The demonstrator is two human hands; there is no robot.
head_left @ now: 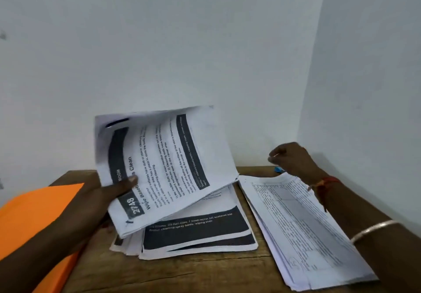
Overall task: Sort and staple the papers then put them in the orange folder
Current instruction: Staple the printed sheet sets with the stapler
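Head view, from the left: the orange folder (34,213) lies at the 8 o'clock edge of the table (182,274), partly under the left forearm. The left hand (102,197) pinches a thin sheaf of papers (164,162), with the thumb pressed on the printed face and the fingers hidden beneath. This sheaf is lifted off the table and bowed, above the middle stack (198,233) that lies fanned at 6 o'clock. Its long axis runs from about 8 o'clock to 2 o'clock. The header end with the number points to 8 o'clock, toward the folder.

At 4 o'clock a second pile (303,231), sheets with tables, lies with its long axis from 11 to 5 o'clock. The right hand (289,158) hovers over the far end of it with fingers loosely curled; I cannot tell if they pinch anything. Just beneath it is a small blue thing (278,169), perhaps the stapler, mostly hidden.

I judge we are in the sorting step. Next the sheaf must be squared and one corner brought to the stapler.
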